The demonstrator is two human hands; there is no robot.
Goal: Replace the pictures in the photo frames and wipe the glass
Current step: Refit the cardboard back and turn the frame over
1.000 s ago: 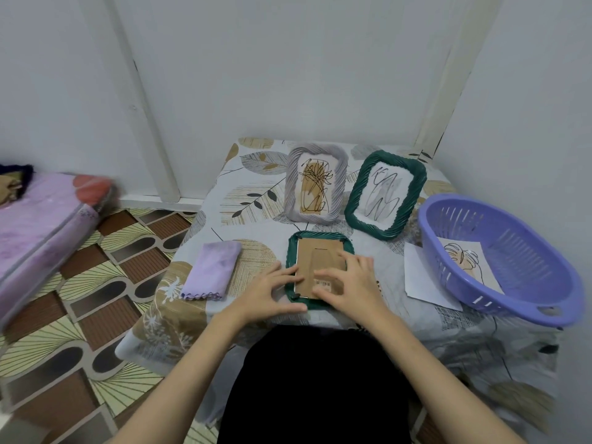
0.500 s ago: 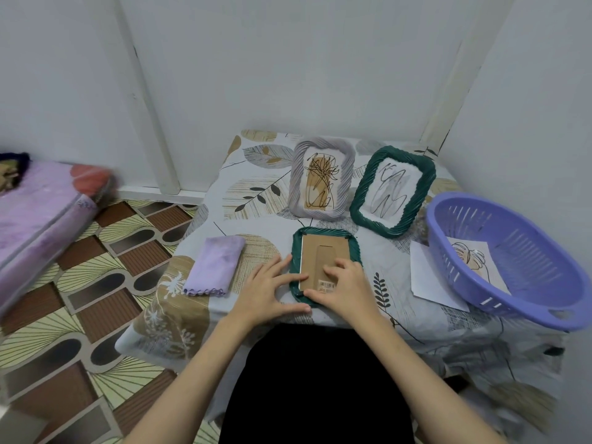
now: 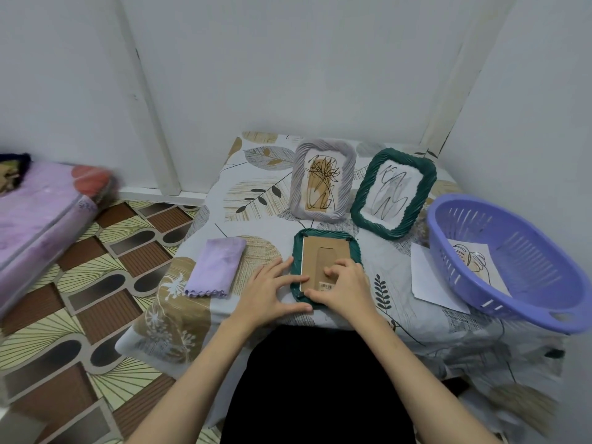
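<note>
- Green frame (image 3: 355, 251) lies face-down on counter (image 3: 266, 193), near front edge, centre; brown cardboard back (image 3: 323, 257) up, w/ barcode sticker at its near edge.
- Left hand (image 3: 267, 291): grip open, fingers spread & fairly straight; fingertips press on frame's left rim & near-left corner, palm on counter just beside it. Nothing held.
- Right hand (image 3: 347, 283): fingers curled down onto the cardboard back nr the sticker, thumb at frame's near edge. Grip looks part-closed on the back panel's lower edge; can't tell if it's pinching or only pressing.
- Grey frame (image 3: 344, 174) upright behind, sketch pic inside; second green frame (image 3: 426, 184) upright just to its right, tilted, line-drawing pic inside. Both apart from the face-down one.
- Purple cloth (image 3: 216, 267) folded, flat on counter left of left hand, not touched.
- Purple basket (image 3: 512, 261) at right, 1 loose print (image 3: 471, 257) inside; white sheet (image 3: 426, 280) partly under its near-left side.
- Floor tiles + pink mattress (image 3: 38, 213) at far left.
</note>
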